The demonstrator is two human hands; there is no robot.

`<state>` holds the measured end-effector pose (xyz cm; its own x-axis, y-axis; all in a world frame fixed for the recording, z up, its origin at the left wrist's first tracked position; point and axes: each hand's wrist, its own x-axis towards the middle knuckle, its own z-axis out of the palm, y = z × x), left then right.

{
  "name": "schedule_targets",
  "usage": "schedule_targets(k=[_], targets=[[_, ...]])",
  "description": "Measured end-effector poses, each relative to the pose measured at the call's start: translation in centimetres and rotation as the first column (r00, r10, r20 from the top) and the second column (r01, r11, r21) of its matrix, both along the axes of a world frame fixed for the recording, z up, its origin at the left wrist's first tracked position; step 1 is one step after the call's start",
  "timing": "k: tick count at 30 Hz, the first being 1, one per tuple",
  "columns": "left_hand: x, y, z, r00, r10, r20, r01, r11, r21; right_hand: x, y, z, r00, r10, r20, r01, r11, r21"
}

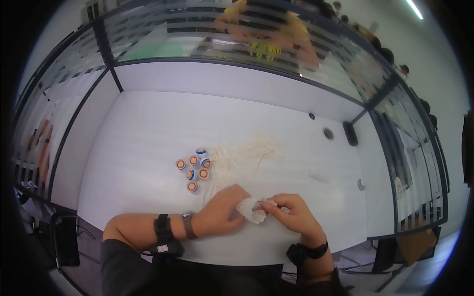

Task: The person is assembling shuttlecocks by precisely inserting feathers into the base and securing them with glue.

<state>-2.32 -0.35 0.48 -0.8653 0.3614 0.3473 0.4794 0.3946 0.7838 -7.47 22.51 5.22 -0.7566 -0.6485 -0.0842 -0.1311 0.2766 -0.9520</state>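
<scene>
My left hand (223, 209) is closed around a crumpled white piece with a ruffled edge (252, 212), thin like paper or plastic film. From the other side my right hand (295, 211) pinches at its rim; the fingertips partly hide what lies between them. Just beyond my left hand, many thin pale sticks like toothpicks (261, 148) lie loosely scattered. To their left stands a group of several small round containers (191, 186) with orange-brown ringed tops, some showing blue bands.
A white desk (148, 118) has low panels and striped glass around it. A clear, crinkled scrap (318, 176) lies to the right. Round desk fittings (328, 133) sit at the back right. Beyond the glass, a person in yellow (296, 32) handles a yellow-and-black object (265, 51).
</scene>
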Motion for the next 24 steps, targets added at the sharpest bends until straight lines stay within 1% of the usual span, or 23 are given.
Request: schedule_targets(k=[2,5,6,9,13,16,18,20,23,24], targets=[[0.0,0.0,-0.2,1.000,-0.008,-0.003,0.008,1.000,0.012,-0.1,0.2,-0.4,0.999,0.044,0.021,-0.042,0.997,-0.057],[-0.1,0.1,-0.6,0.999,-0.005,-0.037,0.007,0.999,0.046,-0.4,0.6,-0.8,0.996,0.085,0.020,-0.084,0.996,-0.036],[0.0,0.1,-0.5,1.000,0.004,-0.027,-0.003,0.999,0.033,-0.1,0.4,-0.3,0.998,0.068,0.015,-0.068,0.997,-0.022],[-0.1,0.1,-0.4,1.000,-0.001,-0.030,0.002,1.000,0.029,-0.4,0.6,-0.9,0.996,0.093,0.005,-0.093,0.996,-0.009],[-0.1,0.1,-0.6,0.999,-0.009,-0.038,0.010,0.999,0.039,-0.2,0.4,-0.8,0.997,0.067,0.024,-0.067,0.997,0.030],[-0.1,0.2,-0.4,0.999,-0.002,-0.040,0.004,0.999,0.041,-0.1,0.2,-0.7,0.998,0.059,0.001,-0.059,0.998,0.034],[-0.3,0.2,-0.6,0.998,-0.011,-0.063,0.015,0.997,0.071,-0.1,0.1,-0.1,1.000,0.004,-0.026,-0.003,1.000,0.029],[-0.2,0.2,-0.4,0.999,0.001,-0.050,0.002,0.999,0.049,0.0,0.2,0.2,0.998,-0.046,-0.041,0.047,0.998,0.030],[-0.1,0.2,-0.4,0.999,0.013,-0.039,-0.011,0.999,0.041,-0.1,0.6,0.1,0.998,-0.035,-0.053,0.038,0.997,0.072],[-0.1,0.2,-0.4,0.999,0.014,-0.039,-0.012,0.999,0.040,-0.2,0.5,0.1,0.998,-0.039,-0.054,0.041,0.998,0.050]])
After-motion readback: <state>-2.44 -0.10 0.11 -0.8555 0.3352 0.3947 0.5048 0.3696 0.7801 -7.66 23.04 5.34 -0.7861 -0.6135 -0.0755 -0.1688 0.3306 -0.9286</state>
